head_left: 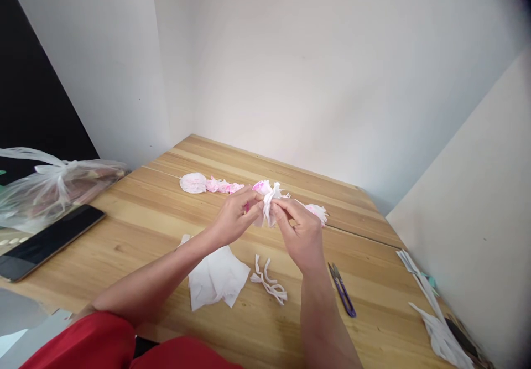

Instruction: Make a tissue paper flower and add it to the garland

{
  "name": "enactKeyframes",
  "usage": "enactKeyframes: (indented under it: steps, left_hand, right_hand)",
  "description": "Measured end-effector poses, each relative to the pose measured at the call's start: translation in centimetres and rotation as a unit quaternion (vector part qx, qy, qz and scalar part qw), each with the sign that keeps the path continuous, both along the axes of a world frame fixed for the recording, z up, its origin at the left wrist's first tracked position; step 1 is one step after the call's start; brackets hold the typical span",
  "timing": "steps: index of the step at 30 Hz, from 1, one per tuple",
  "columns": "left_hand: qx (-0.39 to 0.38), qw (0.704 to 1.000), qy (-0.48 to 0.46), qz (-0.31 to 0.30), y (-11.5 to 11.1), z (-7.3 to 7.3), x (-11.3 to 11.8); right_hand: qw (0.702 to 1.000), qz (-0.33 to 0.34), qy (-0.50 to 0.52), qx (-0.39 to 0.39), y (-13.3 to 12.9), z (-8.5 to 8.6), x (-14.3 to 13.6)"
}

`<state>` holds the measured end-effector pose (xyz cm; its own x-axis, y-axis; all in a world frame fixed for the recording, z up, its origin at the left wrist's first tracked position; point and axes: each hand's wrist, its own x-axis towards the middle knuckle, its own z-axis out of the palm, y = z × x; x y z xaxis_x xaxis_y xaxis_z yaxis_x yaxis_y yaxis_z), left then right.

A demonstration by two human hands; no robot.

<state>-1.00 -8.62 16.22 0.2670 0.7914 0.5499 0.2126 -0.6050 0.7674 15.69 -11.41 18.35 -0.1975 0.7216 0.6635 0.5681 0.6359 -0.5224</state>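
Between the fingertips of both hands is a ruffled white tissue-paper flower, held above the middle of the wooden table. My left hand pinches its left side; my right hand pinches the right side. Behind them lies a row of pink and white crumpled paper flowers, partly hidden by the hands. Under my left forearm rests a stack of white tissue sheets. Several twisted white paper strips lie nearer to me, and purple-handled thread snips sit right of my right wrist.
A black phone lies at the left edge, beside a knotted clear plastic bag. More white strips are at the right edge of the wooden table. Pale walls stand behind it and to the right.
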Motion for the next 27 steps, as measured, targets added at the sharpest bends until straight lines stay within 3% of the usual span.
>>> enactKeyframes:
  steps: [8,14,27]
  left_hand:
    - [-0.005,1.0,0.015,0.011,-0.05,0.04,0.04]
    - [-0.014,1.0,0.009,-0.013,-0.08,0.12,-0.03]
    - [0.001,1.0,0.021,0.015,-0.23,0.18,0.02]
  right_hand:
    - [1.0,0.002,0.016,-0.016,-0.01,0.08,-0.21]
    - [1.0,-0.008,0.005,-0.014,0.0,-0.01,-0.17]
    - [0.999,-0.006,0.009,-0.038,0.01,0.0,-0.23]
